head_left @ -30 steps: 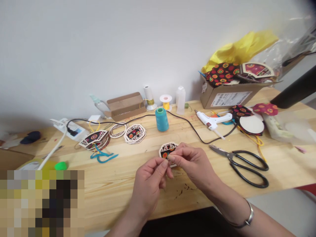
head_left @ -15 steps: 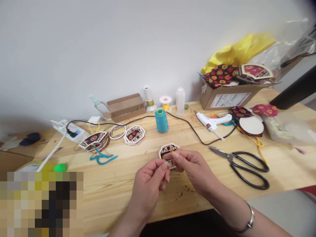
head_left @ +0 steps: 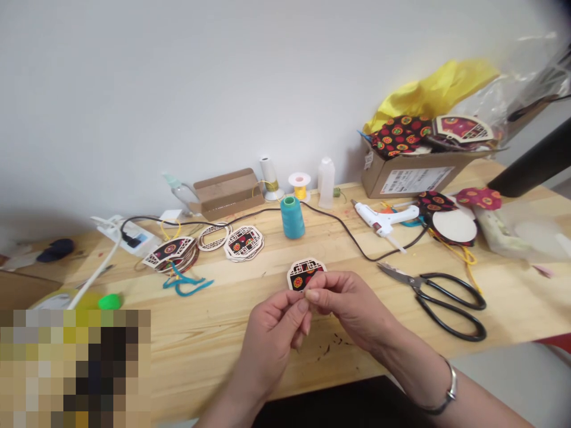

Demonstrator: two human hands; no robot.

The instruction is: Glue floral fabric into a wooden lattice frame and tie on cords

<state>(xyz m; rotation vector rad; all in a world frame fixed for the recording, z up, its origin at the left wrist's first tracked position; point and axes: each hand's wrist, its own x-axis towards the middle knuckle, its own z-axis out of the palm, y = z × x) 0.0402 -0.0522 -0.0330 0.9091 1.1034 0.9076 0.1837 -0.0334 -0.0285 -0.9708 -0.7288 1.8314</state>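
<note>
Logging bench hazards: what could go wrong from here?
Left hand and right hand pinch close together, partly hiding the patterned piece; anything tiny held there might slip. Scissors lie beside the right hand; outward sweeps could catch the blade. The black cord runs behind the teal spool; a snag might topple it.

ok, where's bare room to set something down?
Biggest patch: pale wooden tabletop left of the left hand, in front of the looped blue cord. Smaller: between teal thread cone, right hand and black cable. Crowded: back edge, around the white plastic glue gun.
</note>
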